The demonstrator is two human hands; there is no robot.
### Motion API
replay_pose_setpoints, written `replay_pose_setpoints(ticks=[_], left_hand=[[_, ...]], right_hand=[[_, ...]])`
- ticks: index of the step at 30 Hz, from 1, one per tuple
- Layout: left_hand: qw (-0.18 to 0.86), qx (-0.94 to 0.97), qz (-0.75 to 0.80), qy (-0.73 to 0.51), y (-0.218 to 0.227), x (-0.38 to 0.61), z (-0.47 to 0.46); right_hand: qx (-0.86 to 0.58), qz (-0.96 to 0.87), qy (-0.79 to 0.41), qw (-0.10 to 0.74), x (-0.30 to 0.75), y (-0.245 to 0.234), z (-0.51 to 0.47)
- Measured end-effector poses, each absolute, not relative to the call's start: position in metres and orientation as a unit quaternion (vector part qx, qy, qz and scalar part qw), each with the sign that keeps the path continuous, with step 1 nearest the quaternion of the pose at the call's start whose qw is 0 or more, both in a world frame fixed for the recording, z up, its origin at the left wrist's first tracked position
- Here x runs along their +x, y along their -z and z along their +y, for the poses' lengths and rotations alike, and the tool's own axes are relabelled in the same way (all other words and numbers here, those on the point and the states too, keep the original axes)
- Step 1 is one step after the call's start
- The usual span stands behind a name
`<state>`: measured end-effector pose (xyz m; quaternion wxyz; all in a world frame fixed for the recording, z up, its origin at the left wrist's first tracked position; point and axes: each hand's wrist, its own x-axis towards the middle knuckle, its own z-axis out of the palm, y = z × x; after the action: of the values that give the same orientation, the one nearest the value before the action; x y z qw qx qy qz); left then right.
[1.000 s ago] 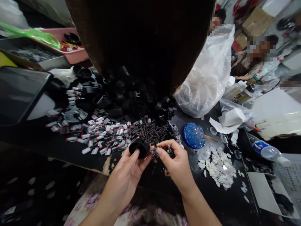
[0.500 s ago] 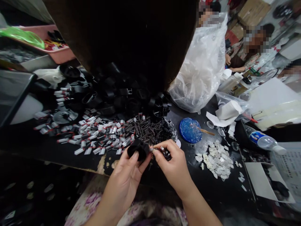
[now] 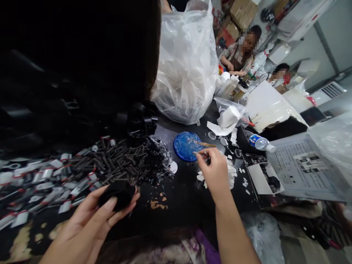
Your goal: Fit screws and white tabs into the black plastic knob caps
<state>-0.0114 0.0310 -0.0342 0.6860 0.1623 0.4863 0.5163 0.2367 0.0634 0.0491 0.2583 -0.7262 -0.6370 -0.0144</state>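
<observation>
My left hand (image 3: pixel 95 216) is closed around a black round plastic part (image 3: pixel 117 196), above the table's front edge. My right hand (image 3: pixel 216 170) is pinched at the near right rim of a blue round lid (image 3: pixel 183 146) smeared with clear, grease-like stuff. Something small and dark shows between its fingers, with a pale tip toward the lid; its kind is unclear. A wooden stick (image 3: pixel 206 145) lies across the lid's right edge, just beyond my fingertips. White flat pieces (image 3: pixel 231 172) lie partly hidden behind my right hand.
Springs (image 3: pixel 118 161), small black pieces (image 3: pixel 158 157) and white-and-grey cylinders with red rings (image 3: pixel 49 176) are heaped to the left. Behind stand a large dark container and a clear plastic bag (image 3: pixel 187 66). A bottle (image 3: pixel 258 141) and small box (image 3: pixel 265 178) lie right. Other people sit beyond.
The view has swung right. My right hand has left the black part and moved right to the blue lid. My left hand still holds the black part.
</observation>
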Motion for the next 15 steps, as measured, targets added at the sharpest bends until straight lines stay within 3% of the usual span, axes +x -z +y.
replay_pose_setpoints(ticks=[7,15], left_hand=[[0.676,0.189,0.488,-0.518,0.045,-0.011,0.031],[0.693,0.178,0.503,-0.485,0.032,-0.011,0.033]], right_hand=[[-0.723,-0.662,0.045,0.190,0.272,-0.027,0.089],[-0.713,-0.675,0.040,0.184,0.270,-0.020,0.094]])
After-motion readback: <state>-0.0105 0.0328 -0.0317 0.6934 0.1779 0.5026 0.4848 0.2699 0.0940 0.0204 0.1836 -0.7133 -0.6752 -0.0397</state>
